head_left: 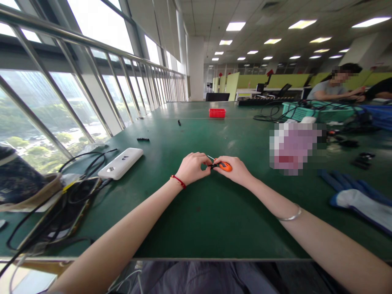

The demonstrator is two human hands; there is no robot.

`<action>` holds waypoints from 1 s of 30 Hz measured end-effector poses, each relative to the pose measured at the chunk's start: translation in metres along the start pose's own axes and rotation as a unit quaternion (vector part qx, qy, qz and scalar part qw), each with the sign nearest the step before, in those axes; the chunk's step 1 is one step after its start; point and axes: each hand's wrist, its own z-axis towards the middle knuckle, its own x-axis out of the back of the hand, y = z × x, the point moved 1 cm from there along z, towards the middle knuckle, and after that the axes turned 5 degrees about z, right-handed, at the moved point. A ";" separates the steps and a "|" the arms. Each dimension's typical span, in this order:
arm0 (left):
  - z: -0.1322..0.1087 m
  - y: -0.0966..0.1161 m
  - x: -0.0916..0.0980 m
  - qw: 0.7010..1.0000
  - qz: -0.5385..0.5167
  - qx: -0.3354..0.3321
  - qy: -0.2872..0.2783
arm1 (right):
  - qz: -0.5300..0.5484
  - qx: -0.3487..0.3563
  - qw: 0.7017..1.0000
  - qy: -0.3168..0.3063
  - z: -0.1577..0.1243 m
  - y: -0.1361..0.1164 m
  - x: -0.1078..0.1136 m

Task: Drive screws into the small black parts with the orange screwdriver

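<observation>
Over the middle of the green table, my left hand (195,168) and my right hand (234,171) meet almost fingertip to fingertip. A small black part (212,166) is pinched in the left fingers; its exact kind is too small to tell. My right hand is closed around a screwdriver with an orange and black handle (226,166). Its thin metal shaft (210,157) points up and left, past the left fingertips. My right fingertips also come up against the black part, and whether they grip it is hidden.
On the left lie a white power bank (122,163), cables and a phone (70,208). Further back are black pieces (143,139) and a red bin (217,113). Blue-white gloves (358,198) and green baskets (324,112) are on the right. A person (332,87) sits beyond.
</observation>
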 end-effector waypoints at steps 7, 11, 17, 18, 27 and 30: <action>0.001 0.003 0.000 1.000 0.019 0.000 -0.005 | -0.037 0.001 0.999 0.006 0.000 -0.004 0.002; 0.001 0.003 0.000 0.998 -0.034 0.048 -0.021 | -0.062 -0.006 0.998 0.016 -0.001 -0.007 0.003; 0.001 0.002 -0.001 0.991 -0.089 0.090 -0.036 | -0.065 -0.001 0.998 0.018 -0.002 -0.009 0.004; 0.001 0.001 -0.001 0.990 -0.096 0.095 -0.038 | -0.066 0.001 0.998 0.016 -0.002 -0.009 0.004; 0.002 -0.008 -0.005 0.982 -0.154 0.094 -0.063 | -0.069 0.005 0.997 -0.026 -0.001 -0.008 0.004; 0.003 -0.011 -0.002 0.981 -0.164 0.094 -0.053 | -0.081 0.006 0.996 -0.026 -0.002 -0.008 0.005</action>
